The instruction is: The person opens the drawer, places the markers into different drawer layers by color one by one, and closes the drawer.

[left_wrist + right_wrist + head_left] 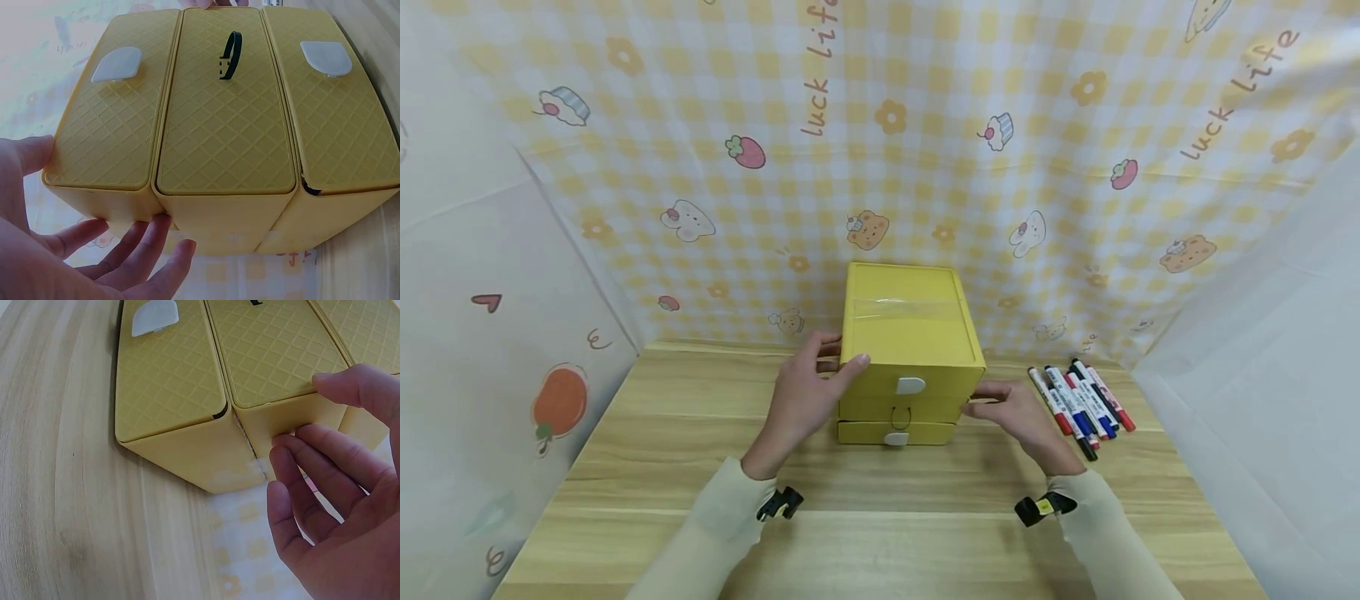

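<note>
A yellow box with three stacked drawers [917, 337] stands on the table near the patterned cloth. Its drawer fronts have a diamond texture. White tabs mark the top drawer [911, 385] and the bottom drawer [897, 438], while a thin black loop [234, 56] is on the middle one. At the box's left side is my left hand [805, 387], thumb at the top front edge and fingertips against the side wall. My right hand [1018, 417] touches the right side around the middle drawer, its thumb at the front edge and fingers along the side.
Several markers [1082, 404] with red, blue and black caps lie in a pile to the right of my right hand. Behind the box hangs a yellow checked cloth [925, 167]. White sheets enclose both sides of the wooden table [865, 533].
</note>
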{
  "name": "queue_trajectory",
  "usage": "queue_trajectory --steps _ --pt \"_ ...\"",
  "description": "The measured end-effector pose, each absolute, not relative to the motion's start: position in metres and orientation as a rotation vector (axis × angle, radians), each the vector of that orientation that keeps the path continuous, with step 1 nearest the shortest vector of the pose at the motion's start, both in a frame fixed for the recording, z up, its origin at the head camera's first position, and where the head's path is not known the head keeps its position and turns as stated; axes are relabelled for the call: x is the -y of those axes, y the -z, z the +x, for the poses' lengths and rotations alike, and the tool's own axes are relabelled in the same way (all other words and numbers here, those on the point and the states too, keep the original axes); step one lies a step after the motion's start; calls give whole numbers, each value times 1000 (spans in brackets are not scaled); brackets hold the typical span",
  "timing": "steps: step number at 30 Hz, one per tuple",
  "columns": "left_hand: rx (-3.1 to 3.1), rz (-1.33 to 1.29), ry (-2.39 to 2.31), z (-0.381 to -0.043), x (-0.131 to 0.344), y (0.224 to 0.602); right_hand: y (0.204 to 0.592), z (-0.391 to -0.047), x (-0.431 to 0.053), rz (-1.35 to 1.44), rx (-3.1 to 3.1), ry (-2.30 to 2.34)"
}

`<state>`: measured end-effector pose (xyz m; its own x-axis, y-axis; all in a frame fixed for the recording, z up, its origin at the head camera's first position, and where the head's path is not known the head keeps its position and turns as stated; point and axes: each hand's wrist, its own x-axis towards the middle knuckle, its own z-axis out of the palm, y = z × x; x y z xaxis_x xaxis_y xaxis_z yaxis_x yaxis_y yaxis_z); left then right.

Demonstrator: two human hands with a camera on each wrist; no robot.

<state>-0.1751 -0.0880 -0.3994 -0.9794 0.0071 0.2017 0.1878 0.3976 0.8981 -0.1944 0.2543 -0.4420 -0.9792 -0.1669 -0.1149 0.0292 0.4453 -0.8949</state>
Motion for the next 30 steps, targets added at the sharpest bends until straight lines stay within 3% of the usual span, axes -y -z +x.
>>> queue_trajectory --steps 17,30 --pt "2492 -228 1746 -175 100 406 442 -186 -260 -234 -2553 1576" --pt "2456 -253 1755 -175 106 411 413 -156 -247 -314 -2799 1527"
